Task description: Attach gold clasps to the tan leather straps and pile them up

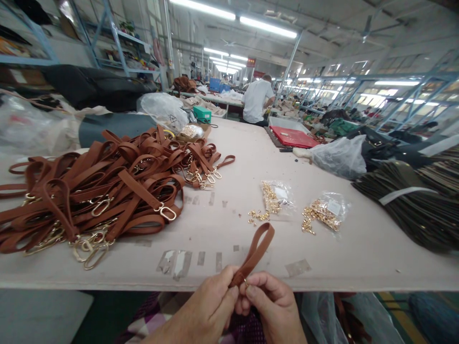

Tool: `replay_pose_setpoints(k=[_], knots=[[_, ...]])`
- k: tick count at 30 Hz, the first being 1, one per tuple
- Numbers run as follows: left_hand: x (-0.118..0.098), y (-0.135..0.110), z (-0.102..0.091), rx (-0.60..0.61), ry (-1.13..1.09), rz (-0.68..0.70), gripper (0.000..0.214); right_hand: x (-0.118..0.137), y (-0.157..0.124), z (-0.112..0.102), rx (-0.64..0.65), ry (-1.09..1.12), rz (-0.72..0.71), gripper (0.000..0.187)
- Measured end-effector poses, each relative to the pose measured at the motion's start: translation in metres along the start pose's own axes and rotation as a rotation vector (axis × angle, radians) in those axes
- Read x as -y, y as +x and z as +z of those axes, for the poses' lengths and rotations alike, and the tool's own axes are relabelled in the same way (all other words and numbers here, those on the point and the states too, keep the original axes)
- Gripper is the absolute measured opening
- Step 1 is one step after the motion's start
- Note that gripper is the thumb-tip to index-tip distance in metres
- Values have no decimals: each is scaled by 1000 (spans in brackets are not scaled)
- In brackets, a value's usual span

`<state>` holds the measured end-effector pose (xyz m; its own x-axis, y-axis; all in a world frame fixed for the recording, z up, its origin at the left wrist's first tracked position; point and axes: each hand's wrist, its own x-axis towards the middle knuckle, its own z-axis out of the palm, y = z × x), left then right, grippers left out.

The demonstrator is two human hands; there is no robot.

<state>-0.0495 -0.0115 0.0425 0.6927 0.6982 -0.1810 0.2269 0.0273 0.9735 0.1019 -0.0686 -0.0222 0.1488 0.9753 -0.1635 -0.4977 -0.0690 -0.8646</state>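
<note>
Your left hand (210, 308) and right hand (274, 303) both pinch the lower end of a brown strap loop (256, 249), which rises over the worktop (358, 258) edge. Your grip hides that end, and the frame cuts off your wrists.

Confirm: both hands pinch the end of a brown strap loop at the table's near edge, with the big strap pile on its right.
Wrong side: in the head view the strap pile lies left of the brown strap loop. The left hand and right hand do pinch its end at the table near edge.
</note>
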Motion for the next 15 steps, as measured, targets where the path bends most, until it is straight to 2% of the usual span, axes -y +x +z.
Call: replay_pose_setpoints(k=[4,12,15], knots=[[2,0,1,29,1,-25,21,1,1,-6,82,-70,20,17],[0,5,-4,173,204,-3,27,-1,1,-13,66,-146,21,18],[1,5,-7,171,235,16,28,1,1,-11,45,-200,15,17]])
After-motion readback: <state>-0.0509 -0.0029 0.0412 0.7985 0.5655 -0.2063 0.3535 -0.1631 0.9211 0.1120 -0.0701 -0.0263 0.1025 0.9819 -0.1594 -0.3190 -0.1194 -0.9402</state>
